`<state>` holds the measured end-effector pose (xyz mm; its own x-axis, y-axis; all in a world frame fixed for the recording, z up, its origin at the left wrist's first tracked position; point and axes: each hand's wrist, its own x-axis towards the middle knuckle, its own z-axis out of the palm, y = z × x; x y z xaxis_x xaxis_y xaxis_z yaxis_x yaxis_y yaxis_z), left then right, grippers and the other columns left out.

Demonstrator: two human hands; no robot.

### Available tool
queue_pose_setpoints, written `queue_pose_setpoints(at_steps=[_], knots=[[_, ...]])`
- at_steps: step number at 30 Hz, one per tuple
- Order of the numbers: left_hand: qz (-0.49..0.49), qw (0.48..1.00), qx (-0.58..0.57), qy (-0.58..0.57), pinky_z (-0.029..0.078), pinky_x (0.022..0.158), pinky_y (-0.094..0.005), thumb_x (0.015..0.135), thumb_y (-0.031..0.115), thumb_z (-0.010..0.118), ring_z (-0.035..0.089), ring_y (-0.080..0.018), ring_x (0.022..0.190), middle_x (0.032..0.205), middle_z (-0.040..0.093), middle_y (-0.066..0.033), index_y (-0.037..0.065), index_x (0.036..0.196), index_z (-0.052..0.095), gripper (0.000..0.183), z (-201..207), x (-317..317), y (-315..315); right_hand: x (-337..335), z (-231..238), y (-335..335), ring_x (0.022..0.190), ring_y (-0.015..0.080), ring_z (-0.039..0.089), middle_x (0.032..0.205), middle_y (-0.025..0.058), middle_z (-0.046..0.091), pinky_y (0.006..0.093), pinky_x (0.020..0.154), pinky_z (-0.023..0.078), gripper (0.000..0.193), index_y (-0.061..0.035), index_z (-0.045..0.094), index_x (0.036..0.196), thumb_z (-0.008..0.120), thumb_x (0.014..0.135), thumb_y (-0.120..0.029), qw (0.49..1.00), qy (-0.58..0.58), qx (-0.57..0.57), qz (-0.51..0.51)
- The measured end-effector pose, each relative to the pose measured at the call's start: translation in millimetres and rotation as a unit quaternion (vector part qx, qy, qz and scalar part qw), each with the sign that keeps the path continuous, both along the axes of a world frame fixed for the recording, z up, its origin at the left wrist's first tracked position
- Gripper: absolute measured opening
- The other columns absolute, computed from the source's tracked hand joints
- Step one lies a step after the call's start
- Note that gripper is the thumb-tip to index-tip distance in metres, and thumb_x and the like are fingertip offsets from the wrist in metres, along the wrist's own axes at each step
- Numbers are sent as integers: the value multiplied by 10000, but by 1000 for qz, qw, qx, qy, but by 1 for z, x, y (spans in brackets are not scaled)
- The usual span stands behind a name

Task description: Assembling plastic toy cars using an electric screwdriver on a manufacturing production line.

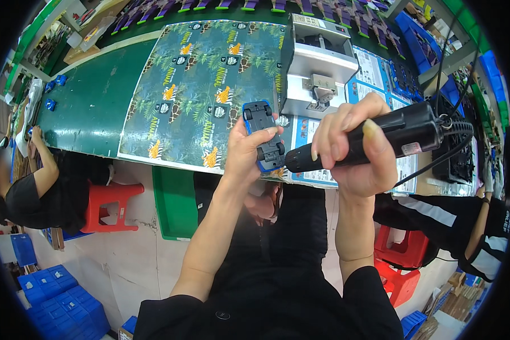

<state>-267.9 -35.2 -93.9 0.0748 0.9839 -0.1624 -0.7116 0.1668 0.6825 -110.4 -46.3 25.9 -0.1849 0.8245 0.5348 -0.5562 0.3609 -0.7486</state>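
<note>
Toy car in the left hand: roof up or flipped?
Flipped over: the toy car shows its black underside and wheels.

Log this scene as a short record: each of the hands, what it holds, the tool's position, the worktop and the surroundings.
Left hand: holding a blue toy car, its dark underside facing the camera
Right hand: gripping a black corded screwdriver
Tool position: front end at the car's lower end; contact cannot be told
Worktop: green bench partly covered by an animal-print sheet
Beyond the hands: silver metal device
Surroundings: seated co-worker at left, near a red stool
</note>
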Motion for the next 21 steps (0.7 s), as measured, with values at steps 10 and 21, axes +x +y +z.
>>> queue_pose_setpoints(at_steps=[10, 21], knots=[[-71, 992, -65, -78, 587, 710, -339, 831, 16, 653, 679, -196, 822, 954, 665, -120, -17, 1120, 580, 299, 0, -7, 1, -22, -6, -6, 497, 84, 537, 629, 40, 581, 229, 479, 431, 215, -26, 569, 775, 764, 760, -114, 993, -8, -117, 29], [-95, 981, -44, -165, 581, 804, -390, 896, 51, 579, 696, -260, 889, 1032, 681, -153, -15, 1118, 595, 232, 2, -9, 4, -22, -8, 4, 539, 127, 514, 640, 62, 555, 261, 526, 418, 256, -20, 542, 773, 756, 726, -152, 994, -54, -76, 59]])
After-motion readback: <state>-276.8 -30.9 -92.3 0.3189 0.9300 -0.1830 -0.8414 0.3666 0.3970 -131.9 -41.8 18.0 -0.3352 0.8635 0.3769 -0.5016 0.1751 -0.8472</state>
